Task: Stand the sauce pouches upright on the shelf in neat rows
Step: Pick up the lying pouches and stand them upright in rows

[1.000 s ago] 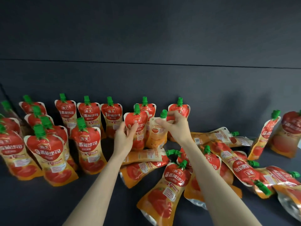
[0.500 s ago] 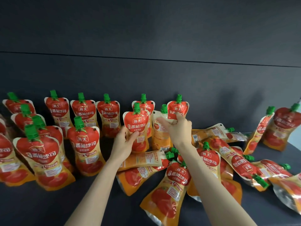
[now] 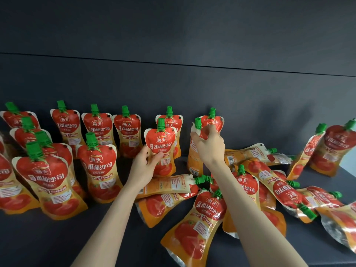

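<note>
At centre frame, the left hand (image 3: 146, 166) grips the lower left edge of an upright sauce pouch (image 3: 160, 149), label facing the camera, base on the shelf (image 3: 57, 241). Just to its right, the right hand (image 3: 209, 145) pinches the top of a second pouch (image 3: 194, 151), which stands edge-on with its back panel showing and its green cap (image 3: 197, 123) just above the fingers. Standing pouches fill the left of the frame in rows; a heap of fallen pouches (image 3: 212, 209) lies at lower centre and right, and two more lean at the right edge. To complete this step well, rotate the second pouch about its cap until the label faces forward, press down so the gusset spreads flat, and align it beside the left-hand pouch at the same depth. Let go of one pouch at a time, checking that each stays standing. The fallen pouch directly below the hands may obstruct the base; clear it first if needed.
</note>
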The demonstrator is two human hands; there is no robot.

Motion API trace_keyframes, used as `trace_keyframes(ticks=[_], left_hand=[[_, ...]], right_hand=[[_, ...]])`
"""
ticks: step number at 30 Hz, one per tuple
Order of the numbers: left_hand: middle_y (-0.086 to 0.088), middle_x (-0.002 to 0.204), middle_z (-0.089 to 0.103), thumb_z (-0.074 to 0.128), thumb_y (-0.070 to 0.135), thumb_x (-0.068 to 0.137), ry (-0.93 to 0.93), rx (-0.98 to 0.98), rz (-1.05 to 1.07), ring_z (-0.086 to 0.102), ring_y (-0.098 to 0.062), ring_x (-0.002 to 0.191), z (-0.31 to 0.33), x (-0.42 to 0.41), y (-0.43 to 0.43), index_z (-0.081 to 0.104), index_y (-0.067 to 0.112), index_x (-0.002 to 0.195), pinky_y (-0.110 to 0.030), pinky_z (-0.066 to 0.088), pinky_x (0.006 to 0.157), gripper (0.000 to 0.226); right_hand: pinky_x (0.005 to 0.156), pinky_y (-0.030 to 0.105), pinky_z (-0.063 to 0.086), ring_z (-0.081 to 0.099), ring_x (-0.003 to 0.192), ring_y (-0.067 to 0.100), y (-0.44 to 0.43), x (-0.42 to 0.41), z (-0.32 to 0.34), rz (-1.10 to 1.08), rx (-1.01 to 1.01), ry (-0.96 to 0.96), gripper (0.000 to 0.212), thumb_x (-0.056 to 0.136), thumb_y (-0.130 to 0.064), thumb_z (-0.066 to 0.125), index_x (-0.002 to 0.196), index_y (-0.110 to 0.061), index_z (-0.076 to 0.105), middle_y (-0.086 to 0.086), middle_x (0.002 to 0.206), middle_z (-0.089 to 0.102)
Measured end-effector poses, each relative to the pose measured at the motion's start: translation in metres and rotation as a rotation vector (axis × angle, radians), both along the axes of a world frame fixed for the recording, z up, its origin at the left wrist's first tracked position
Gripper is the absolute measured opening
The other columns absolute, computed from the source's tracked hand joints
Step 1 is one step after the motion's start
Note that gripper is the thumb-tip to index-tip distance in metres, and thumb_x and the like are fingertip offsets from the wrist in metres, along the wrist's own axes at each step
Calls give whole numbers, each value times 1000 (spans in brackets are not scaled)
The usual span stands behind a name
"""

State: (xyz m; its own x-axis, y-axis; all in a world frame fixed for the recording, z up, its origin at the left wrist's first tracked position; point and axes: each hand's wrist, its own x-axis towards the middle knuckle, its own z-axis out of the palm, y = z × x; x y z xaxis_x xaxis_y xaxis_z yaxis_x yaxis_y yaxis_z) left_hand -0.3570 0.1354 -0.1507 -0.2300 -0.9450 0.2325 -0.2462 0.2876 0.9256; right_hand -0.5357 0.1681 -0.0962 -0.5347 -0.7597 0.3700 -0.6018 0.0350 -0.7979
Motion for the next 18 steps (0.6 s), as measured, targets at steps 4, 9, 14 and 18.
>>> trace_keyframes(ticks=[4, 9, 14, 18], left_hand=[[4, 130, 55, 55, 33, 91, -2, 13, 11, 49, -16, 123, 0, 0, 0, 45, 23, 128, -25, 40, 91, 39], [5, 128, 56, 55, 33, 91, 29, 23, 2, 50, -15, 122, 1, 1, -1, 46, 25, 126, -27, 41, 93, 37], [9, 121, 56, 55, 32, 91, 51, 30, 2, 50, -10, 116, 2, 0, 0, 47, 27, 123, -22, 41, 88, 34], [7, 122, 58, 56, 31, 91, 69, 26, -3, 52, -11, 116, 1, 0, -2, 49, 28, 121, -28, 43, 92, 31]], right_hand=[[95, 36, 41, 47, 125, 26, -1, -4, 8, 245, 91, -241, 52, 93, -30, 53, 140, -18, 35, 4, 138, 48], [90, 31, 37, 42, 130, 27, -7, -4, 10, 343, 135, -381, 54, 93, -27, 54, 141, -15, 33, 6, 141, 44], [87, 32, 45, 50, 118, 21, -6, -7, 11, 376, 172, -470, 53, 88, -35, 60, 133, -19, 38, 0, 123, 50], [68, 23, 48, 53, 82, 7, -2, -15, 10, 501, 269, -421, 56, 83, -29, 67, 132, -23, 39, -2, 119, 50]])
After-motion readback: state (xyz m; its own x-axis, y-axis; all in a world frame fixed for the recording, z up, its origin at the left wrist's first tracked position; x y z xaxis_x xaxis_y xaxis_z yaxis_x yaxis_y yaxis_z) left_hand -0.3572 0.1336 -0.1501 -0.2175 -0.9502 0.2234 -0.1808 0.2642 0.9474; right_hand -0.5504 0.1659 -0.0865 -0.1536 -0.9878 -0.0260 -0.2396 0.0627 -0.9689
